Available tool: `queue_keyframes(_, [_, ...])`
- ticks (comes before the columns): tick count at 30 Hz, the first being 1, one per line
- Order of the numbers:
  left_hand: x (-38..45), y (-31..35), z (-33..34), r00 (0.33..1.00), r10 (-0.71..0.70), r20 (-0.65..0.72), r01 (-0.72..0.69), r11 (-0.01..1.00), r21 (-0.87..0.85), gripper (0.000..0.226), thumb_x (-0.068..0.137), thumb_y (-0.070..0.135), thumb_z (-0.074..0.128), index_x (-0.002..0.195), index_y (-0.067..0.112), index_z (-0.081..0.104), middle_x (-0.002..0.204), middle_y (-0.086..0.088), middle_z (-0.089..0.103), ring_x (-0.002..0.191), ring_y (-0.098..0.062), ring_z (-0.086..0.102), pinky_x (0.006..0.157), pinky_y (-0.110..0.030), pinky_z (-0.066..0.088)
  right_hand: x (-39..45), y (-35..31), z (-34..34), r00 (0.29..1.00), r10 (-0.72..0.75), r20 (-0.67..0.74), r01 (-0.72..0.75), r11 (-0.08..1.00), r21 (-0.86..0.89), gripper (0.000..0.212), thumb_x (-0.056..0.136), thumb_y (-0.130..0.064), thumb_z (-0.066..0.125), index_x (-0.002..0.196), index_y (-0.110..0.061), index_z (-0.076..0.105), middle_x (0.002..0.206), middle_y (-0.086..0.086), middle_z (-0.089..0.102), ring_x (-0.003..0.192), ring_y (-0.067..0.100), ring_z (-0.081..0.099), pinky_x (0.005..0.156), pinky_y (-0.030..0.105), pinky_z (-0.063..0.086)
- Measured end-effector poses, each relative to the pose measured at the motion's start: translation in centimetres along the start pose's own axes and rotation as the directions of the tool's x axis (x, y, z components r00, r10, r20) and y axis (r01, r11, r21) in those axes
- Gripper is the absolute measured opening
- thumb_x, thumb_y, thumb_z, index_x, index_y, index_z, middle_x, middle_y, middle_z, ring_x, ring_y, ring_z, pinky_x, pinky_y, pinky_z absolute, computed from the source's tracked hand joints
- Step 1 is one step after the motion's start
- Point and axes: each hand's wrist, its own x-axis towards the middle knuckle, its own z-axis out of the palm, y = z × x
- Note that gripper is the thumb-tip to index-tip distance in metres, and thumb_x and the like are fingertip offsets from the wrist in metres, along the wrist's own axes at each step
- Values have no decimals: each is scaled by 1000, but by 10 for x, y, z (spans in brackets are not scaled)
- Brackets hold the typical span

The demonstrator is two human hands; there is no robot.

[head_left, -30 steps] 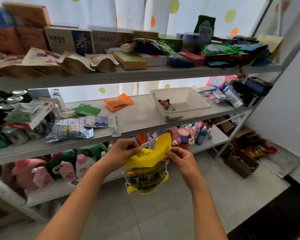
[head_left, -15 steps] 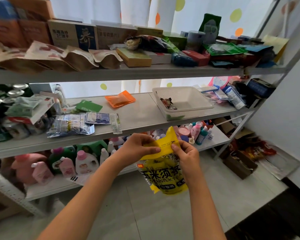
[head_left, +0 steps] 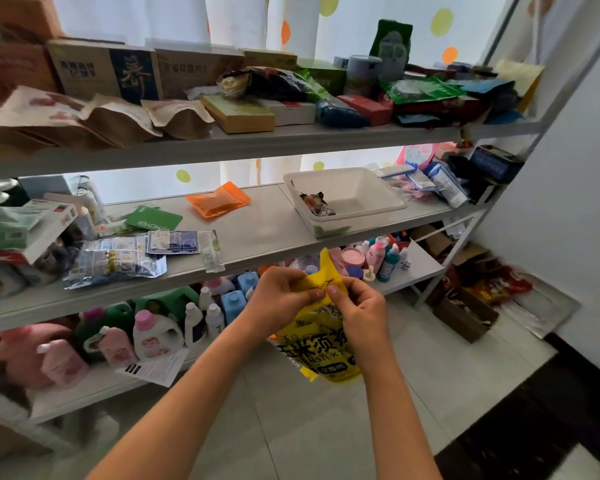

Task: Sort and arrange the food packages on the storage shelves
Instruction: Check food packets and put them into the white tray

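From the head view, you hold one yellow plastic pouch with black lettering (head_left: 321,344) in front of the middle shelf's front edge, above the tiled floor (head_left: 326,427). Your left hand (head_left: 279,299) and right hand (head_left: 359,306) both pinch its folded top, thumbs pressed on the yellow film, fingers curled behind.

The grey metal rack (head_left: 257,147) shows three shelves. On the middle one sit one white perforated plastic basket (head_left: 368,188) at the front edge, one orange flat pouch (head_left: 219,199) toward the back, one green card (head_left: 153,220) and a few clear sachets (head_left: 115,261) near the front edge on the left. Bare shelf lies between the orange pouch and the basket, and forward to the edge.
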Motion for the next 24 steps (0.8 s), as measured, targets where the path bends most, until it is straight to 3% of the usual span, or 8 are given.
queue_keyframes(3, [11, -4, 1, 998, 46, 41, -47, 998, 42, 48, 73, 53, 78, 69, 7, 67, 67, -20, 61, 61, -19, 53, 59, -45, 44, 5, -2, -11, 995, -29, -99, 36, 997, 71, 7, 95, -17, 69, 94, -15, 76, 89, 8, 76, 88, 30, 70, 79, 42, 60])
queue_keyframes(5, [18, -4, -2, 996, 50, 71, -54, 997, 54, 54, 72, 56, 80, 73, 3, 68, 72, -25, 60, 63, -20, 53, 61, -42, 44, 11, -4, -21, 988, -5, -151, 30, 986, 161, 7, 93, -16, 70, 91, -15, 77, 89, 10, 76, 87, 32, 70, 77, 44, 60])
queue_keyframes(7, [25, 0, -1, 990, 30, 139, -39, 997, 63, 42, 74, 47, 78, 76, 6, 70, 69, -17, 62, 62, -14, 55, 63, -33, 44, 18, -6, -33, 981, 28, -193, 10, 981, 196, 7, 92, -17, 71, 92, -14, 78, 91, 12, 76, 91, 36, 71, 81, 49, 60])
queue_keyframes(9, [32, 3, 2, 977, 18, 211, -40, 994, 103, 22, 79, 37, 75, 75, 16, 70, 62, 2, 60, 61, -6, 55, 62, -23, 44, 25, -6, -47, 971, 47, -234, 11, 971, 240, 9, 92, -15, 71, 89, -16, 79, 92, 13, 77, 93, 38, 71, 85, 53, 59])
queue_keyframes(12, [43, 6, 11, 966, 30, 255, -72, 985, 156, 15, 85, 27, 75, 73, 23, 68, 63, 6, 57, 60, -5, 51, 61, -20, 42, 33, -11, -75, 957, 49, -287, 42, 953, 302, 19, 91, -10, 70, 81, -22, 82, 86, 10, 77, 86, 31, 70, 85, 48, 58])
queue_keyframes(16, [61, 8, 39, 981, 74, 180, -120, 958, 261, 30, 84, 32, 76, 64, 17, 59, 55, 6, 47, 53, -6, 43, 55, -22, 37, 51, -7, -106, 944, 77, -321, 55, 922, 384, 20, 91, -7, 69, 82, -19, 82, 89, 9, 77, 90, 28, 71, 76, 36, 57])
queue_keyframes(20, [88, 3, 72, 998, 8, 63, -28, 941, 336, 58, 69, 56, 72, 68, 0, 57, 58, -12, 54, 55, -18, 49, 59, -41, 47, 76, 1, -133, 951, 140, -276, -2, 894, 447, 23, 93, -7, 66, 81, -18, 82, 91, 13, 77, 88, 30, 71, 81, 40, 58])
queue_keyframes(24, [116, -5, 94, 997, 42, -63, -9, 895, 447, 52, 66, 56, 76, 54, 16, 47, 50, 5, 41, 50, -12, 36, 54, -27, 34, 104, 11, -152, 957, 193, -214, -64, 866, 496, 18, 94, -7, 65, 85, -13, 81, 95, 16, 77, 89, 31, 72, 83, 43, 59])
